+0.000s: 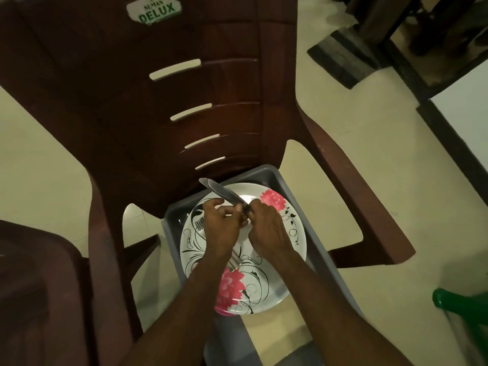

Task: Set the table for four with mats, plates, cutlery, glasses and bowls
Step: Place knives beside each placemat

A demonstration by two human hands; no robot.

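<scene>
A white plate (274, 260) with pink flowers and black swirls lies in a grey tray (274, 175) on the seat of a brown plastic chair (158, 101). Over the plate, my left hand (221, 228) holds a bundle of steel cutlery whose handle ends (235, 264) stick out below the palm; fork tines (200, 224) show at its left. My right hand (266, 228) pinches two table knives (219, 192) by their handles, and the blades point up and left towards the chair back. The two hands touch each other above the plate's middle.
A second brown chair (39, 286) stands at the lower left. A green object (456, 299) sits at the lower right. Dark wooden furniture legs (369, 35) and a white-topped table edge (462, 122) fill the upper right. Pale floor lies around the chair.
</scene>
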